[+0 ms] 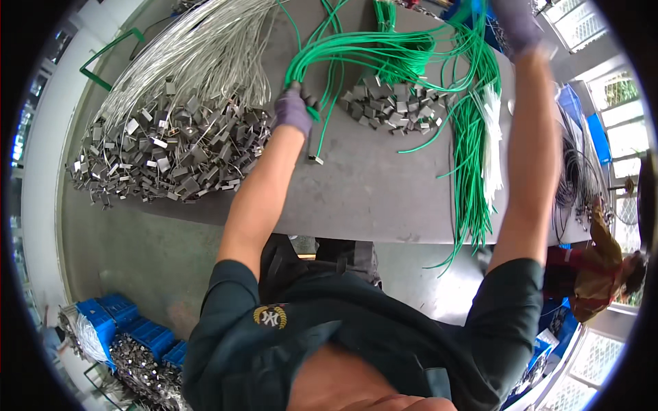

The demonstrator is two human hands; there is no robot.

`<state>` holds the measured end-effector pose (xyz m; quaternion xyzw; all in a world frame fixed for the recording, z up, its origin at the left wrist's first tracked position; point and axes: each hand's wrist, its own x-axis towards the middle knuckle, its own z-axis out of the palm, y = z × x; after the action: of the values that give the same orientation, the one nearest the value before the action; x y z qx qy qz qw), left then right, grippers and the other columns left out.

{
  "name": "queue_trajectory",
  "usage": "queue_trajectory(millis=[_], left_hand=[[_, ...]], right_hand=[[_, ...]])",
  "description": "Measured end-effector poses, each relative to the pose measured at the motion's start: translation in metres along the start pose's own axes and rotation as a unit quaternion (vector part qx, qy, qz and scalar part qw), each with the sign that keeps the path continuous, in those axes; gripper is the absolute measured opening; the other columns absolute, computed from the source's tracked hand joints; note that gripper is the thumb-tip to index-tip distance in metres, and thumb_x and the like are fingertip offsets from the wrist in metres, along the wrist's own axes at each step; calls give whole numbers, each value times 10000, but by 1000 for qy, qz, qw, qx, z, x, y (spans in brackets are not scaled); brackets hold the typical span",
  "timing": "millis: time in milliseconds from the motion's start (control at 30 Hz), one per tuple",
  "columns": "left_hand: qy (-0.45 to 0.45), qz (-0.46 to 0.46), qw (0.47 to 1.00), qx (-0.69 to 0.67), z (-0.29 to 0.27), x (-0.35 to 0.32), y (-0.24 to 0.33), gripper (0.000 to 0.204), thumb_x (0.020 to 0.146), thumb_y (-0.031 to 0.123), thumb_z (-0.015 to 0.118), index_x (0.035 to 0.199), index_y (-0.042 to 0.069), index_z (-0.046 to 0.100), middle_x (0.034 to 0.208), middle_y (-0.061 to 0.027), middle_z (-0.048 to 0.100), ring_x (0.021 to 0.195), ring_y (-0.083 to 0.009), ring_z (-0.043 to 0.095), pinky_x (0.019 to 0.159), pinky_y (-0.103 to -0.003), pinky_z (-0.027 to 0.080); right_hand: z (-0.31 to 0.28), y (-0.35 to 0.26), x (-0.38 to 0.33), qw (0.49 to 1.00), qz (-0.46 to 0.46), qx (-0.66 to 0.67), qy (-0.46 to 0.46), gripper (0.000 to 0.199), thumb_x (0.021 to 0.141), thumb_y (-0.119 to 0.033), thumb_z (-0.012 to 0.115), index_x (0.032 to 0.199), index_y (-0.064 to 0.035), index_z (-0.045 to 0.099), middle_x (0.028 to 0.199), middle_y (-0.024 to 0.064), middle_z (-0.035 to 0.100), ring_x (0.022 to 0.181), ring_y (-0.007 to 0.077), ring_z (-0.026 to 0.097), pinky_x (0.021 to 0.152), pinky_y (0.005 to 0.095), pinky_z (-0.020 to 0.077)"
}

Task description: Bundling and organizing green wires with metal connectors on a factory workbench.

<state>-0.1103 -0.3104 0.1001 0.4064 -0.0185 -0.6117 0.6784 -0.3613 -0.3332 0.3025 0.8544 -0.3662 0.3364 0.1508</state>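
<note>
My left hand (293, 109), in a purple glove with dark fingertips, is closed around a bundle of long green cables (356, 46) over the middle of the grey table (384, 188). The bundle arches from it toward the upper right. My right arm stretches to the far right, where my gloved right hand (517, 26) is smeared by motion beside more green strands; its fingers cannot be made out. A single small metal block (316, 159) lies below my left hand. Between my hands sits a pile of small grey metal blocks (394, 109) with green cables attached.
At left a large heap of metal blocks (171, 151) trails clear wires (192, 48). Green strands (473, 178) and white ties (491, 147) hang toward the table's front edge at right. Blue crates (147, 335) stand lower left. Another person (596, 274) is at the right.
</note>
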Motion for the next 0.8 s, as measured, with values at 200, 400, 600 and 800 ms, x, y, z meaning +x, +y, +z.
queue_trajectory(millis=[200, 400, 600, 800], left_hand=[[57, -59, 996, -42, -21, 24, -21, 206, 884, 298, 478, 763, 131, 484, 534, 28, 361, 457, -131, 361, 469, -307, 371], [-300, -34, 899, 317, -6, -68, -18, 227, 833, 301, 559, 853, 75, 554, 567, 32, 412, 462, -80, 398, 411, -243, 371], [-356, -65, 807, 467, -34, -139, -18, 210, 839, 261, 552, 844, 53, 530, 542, 30, 395, 437, -79, 410, 386, -253, 350], [-433, 257, 584, 637, -43, -168, -2, 232, 832, 240, 543, 864, 12, 515, 602, -109, 524, 560, -242, 522, 553, -342, 423]], right_hand=[[48, -55, -99, 761, 354, 486, -243, 334, 829, -278, 565, 997, 10, 585, 817, 92, 642, 739, 177, 632, 618, 282, 506], [144, -75, -139, 444, 369, 803, -147, 714, 792, -447, 578, 1270, 13, 312, 1177, 244, 468, 1031, 338, 524, 864, 442, 436], [116, -38, -63, 256, 376, 869, 196, 429, 809, -436, 554, 929, -25, 521, 757, 69, 536, 627, 167, 499, 580, 307, 437], [-64, 61, -92, 532, 332, 672, 392, 160, 761, -169, 558, 799, -16, 531, 608, 23, 490, 592, 134, 477, 532, 253, 398]])
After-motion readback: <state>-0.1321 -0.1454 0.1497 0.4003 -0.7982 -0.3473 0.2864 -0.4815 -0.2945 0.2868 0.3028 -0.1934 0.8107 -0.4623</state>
